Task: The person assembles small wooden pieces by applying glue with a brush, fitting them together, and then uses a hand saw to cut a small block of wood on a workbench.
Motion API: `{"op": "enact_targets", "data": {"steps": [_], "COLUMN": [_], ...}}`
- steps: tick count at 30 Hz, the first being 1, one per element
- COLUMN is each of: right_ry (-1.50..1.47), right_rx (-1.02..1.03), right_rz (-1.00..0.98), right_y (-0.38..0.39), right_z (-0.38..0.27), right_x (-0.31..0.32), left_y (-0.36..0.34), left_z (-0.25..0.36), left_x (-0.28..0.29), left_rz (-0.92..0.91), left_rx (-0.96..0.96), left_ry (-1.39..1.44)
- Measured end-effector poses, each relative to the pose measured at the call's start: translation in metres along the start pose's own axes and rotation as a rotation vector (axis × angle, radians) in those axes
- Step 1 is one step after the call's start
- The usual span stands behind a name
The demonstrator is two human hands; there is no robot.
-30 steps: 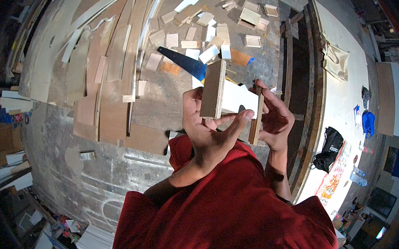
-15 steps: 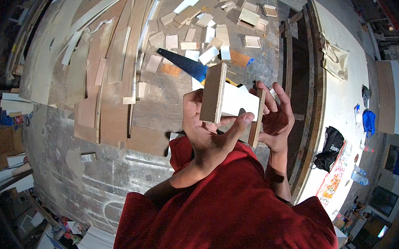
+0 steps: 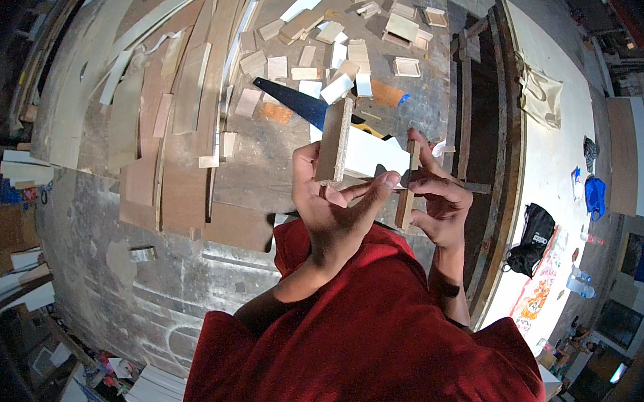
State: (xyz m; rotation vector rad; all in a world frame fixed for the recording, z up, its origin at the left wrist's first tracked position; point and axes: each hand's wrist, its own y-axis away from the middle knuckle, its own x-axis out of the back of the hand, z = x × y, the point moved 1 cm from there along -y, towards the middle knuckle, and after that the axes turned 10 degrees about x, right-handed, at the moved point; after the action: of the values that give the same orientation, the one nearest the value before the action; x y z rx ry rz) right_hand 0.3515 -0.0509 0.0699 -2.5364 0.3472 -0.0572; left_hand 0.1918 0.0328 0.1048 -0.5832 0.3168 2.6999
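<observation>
Plywood fills both hands: the left hand (image 3: 330, 208) is closed around the lower end of a thick board (image 3: 332, 141) held on edge, thumb on one side and fingers (image 3: 370, 193) stretched across toward a white-faced panel (image 3: 374, 155) meeting the board. The right hand (image 3: 435, 196) pinches a narrow wooden strip (image 3: 406, 190) upright against the panel's far end. Below them, on the concrete floor (image 3: 155, 290), lie a dark blue saw blade (image 3: 293, 101), small offcuts (image 3: 356, 55) and long veneer sheets (image 3: 179, 121).
</observation>
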Motion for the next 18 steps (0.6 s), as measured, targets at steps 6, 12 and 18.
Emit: {"op": "enact_targets", "data": {"steps": [6,12,18], "right_ry": [0.106,0.139,0.033], "right_rx": [-0.088,-0.141,-0.207], "right_rz": [-0.063,-0.096,-0.071], "right_y": [-0.001,0.002,0.012], "right_z": [-0.01,-0.009,0.002], "right_x": [-0.004,-0.002,0.005], "left_y": [0.0,-0.003,-0.009], "left_z": [-0.002,-0.004,-0.014], "left_x": [0.005,0.005,0.02], "left_rz": [-0.009,0.01,0.072], "left_rx": [0.005,0.014,0.035], "left_ry": [-0.045,-0.001,0.062]}}
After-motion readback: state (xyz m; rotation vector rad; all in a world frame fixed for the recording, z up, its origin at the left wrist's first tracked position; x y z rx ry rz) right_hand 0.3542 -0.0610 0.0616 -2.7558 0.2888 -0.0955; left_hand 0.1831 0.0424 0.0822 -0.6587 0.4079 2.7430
